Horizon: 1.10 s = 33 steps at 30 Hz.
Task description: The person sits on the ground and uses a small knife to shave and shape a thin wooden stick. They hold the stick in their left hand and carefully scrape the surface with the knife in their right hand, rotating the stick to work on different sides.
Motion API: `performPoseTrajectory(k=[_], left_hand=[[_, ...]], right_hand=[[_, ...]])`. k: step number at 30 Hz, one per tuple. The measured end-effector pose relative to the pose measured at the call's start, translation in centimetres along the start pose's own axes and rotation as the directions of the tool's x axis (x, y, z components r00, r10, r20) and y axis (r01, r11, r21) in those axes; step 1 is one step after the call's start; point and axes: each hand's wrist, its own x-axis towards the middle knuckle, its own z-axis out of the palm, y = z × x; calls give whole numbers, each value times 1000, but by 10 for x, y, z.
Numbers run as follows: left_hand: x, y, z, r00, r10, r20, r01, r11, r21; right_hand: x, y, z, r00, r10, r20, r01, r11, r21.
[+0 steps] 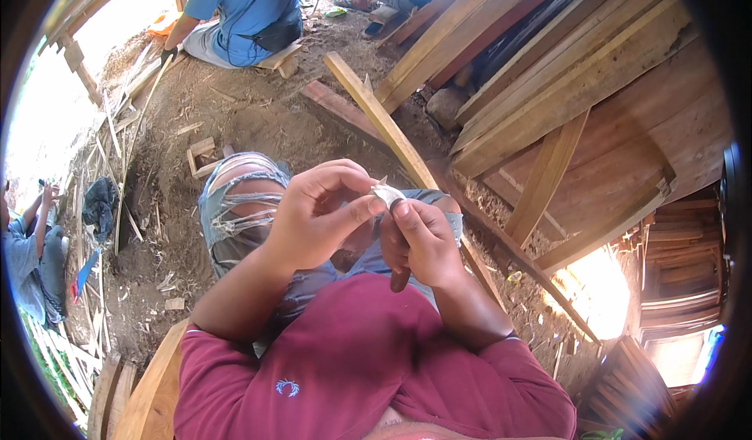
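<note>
My left hand [325, 213] is raised above my lap, thumb and fingers pinching a small pale piece [386, 194] that looks like a thin strip or wood shaving. Close beside it, my right hand [421, 240] is closed, with its thumb up against the same piece. From beneath the right fist pokes the brown end of a handle [399, 282], perhaps a knife's. A dark edge shows by the right thumb tip, but the fingers hide most of this tool.
A long squared beam [384, 119] slants past my knees. Planks [564, 72] are stacked at the right. A person in blue [243, 17] sits ahead, another person [35, 252] is at far left. Thin bamboo-like strips [117, 150] and shavings litter the dirt floor.
</note>
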Motion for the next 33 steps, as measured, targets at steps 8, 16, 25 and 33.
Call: performPoseTrajectory(k=[8,16,25,33], left_hand=[[2,-6,0,999,52,4,-52,998,-28],[4,-2,2,993,108,-48,-103,990,96],[5,-8,8,950,302,-82,-273,927,257],[7,-7,6,937,348,-43,-316,891,327]], right_hand=[[-1,-14,4,999,35,-38,-39,995,-94],[1,-14,-8,1000,4,-9,-6,988,-155],[1,2,19,988,-33,-150,28,999,-40],[-2,-9,4,997,22,-81,-31,993,-110]])
